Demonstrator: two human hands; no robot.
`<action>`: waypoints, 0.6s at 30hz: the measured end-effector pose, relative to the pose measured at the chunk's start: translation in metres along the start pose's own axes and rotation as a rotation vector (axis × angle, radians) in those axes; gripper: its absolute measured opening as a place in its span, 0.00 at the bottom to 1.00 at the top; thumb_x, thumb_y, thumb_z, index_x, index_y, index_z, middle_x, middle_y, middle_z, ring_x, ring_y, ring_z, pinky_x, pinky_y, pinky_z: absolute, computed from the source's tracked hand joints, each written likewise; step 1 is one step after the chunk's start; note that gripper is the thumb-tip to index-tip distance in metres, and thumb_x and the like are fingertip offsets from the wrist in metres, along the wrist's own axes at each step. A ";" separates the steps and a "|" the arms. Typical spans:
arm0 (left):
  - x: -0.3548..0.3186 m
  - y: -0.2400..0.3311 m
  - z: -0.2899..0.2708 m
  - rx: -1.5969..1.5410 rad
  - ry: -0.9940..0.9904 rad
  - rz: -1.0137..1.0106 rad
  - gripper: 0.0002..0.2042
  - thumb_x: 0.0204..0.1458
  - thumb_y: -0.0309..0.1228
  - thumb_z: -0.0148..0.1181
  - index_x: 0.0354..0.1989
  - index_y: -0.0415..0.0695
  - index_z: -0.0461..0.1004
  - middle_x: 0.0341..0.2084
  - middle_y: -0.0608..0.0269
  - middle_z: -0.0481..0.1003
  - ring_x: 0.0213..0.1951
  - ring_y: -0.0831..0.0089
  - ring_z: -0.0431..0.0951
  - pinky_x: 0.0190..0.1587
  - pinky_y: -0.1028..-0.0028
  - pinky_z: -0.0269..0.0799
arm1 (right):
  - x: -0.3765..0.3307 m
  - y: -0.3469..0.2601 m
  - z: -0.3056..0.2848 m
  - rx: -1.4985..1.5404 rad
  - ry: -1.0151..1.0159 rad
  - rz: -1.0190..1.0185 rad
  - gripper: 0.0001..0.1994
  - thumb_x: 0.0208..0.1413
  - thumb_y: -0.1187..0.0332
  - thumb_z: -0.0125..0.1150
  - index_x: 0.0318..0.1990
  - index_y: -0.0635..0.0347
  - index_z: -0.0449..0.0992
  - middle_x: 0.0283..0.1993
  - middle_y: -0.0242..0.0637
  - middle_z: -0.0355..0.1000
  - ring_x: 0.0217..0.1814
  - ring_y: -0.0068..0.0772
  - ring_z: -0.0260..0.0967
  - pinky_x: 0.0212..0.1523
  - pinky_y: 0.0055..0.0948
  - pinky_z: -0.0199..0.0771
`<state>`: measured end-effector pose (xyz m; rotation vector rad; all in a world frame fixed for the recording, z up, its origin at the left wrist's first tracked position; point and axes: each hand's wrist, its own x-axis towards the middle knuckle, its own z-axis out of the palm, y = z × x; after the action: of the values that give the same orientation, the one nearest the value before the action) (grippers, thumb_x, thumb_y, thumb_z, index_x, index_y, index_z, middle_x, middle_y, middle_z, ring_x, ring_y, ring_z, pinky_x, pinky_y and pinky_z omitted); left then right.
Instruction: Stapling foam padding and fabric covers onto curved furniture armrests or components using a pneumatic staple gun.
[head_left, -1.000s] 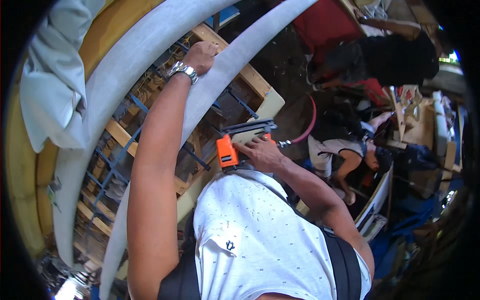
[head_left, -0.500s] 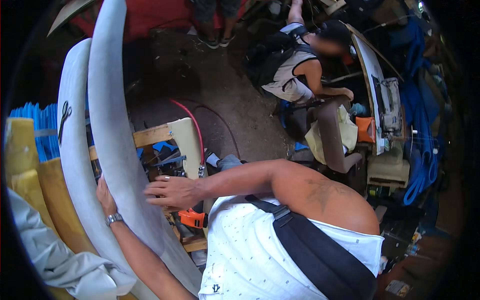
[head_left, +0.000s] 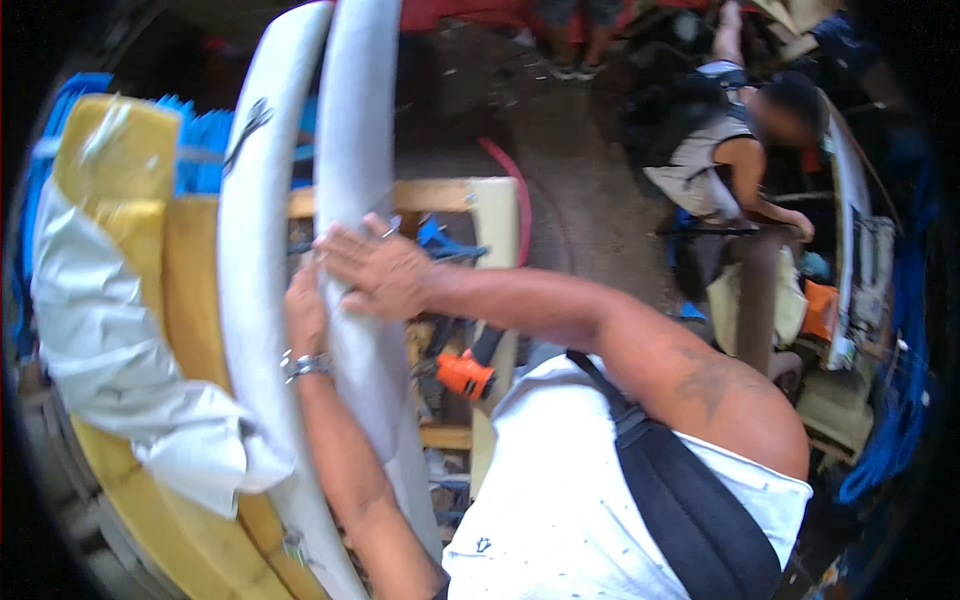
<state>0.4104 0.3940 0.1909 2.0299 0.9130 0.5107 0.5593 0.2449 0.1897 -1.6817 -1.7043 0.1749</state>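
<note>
Brought right hand (head_left: 378,275) farther across, onto the right strip (head_left: 370,360), with fingers spread and nothing clasped. Keeping left hand (head_left: 307,312) at that strip's left edge, beside the left strip (head_left: 256,270), with fingers extended; cannot tell if gripping. Can see scissors (head_left: 250,130) on the left strip, and an orange tool (head_left: 465,377) just right of the right strip.

A head-worn fisheye camera looks down from near above the left hand (head_left: 306,312) and right hand (head_left: 380,274).

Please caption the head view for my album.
Right hand spread on a long grey strip, left hand at its edge, orange tool nearby.
</note>
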 end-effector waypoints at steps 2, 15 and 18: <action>-0.037 0.032 -0.015 0.258 -0.065 -0.093 0.20 0.65 0.42 0.47 0.35 0.35 0.73 0.31 0.40 0.76 0.36 0.47 0.77 0.41 0.57 0.69 | -0.020 -0.006 0.018 0.114 0.127 0.090 0.27 0.61 0.57 0.53 0.65 0.61 0.64 0.71 0.49 0.57 0.76 0.48 0.49 0.71 0.54 0.48; -0.081 -0.013 -0.069 0.144 0.031 -0.107 0.21 0.66 0.45 0.50 0.34 0.36 0.73 0.24 0.55 0.74 0.27 0.67 0.70 0.33 0.65 0.67 | -0.032 0.058 0.136 0.063 0.296 1.108 0.16 0.63 0.59 0.50 0.52 0.54 0.76 0.52 0.48 0.75 0.54 0.54 0.73 0.55 0.45 0.72; -0.059 -0.037 -0.068 0.043 -0.067 -0.141 0.20 0.67 0.44 0.50 0.37 0.35 0.74 0.24 0.57 0.74 0.28 0.72 0.69 0.33 0.67 0.67 | -0.017 0.078 0.165 -0.146 0.271 1.000 0.14 0.61 0.64 0.51 0.52 0.52 0.74 0.52 0.40 0.74 0.53 0.49 0.73 0.51 0.46 0.74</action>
<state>0.3138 0.3992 0.1978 1.9914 1.0256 0.3467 0.5267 0.3036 0.0189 -2.4052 -0.5763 0.2645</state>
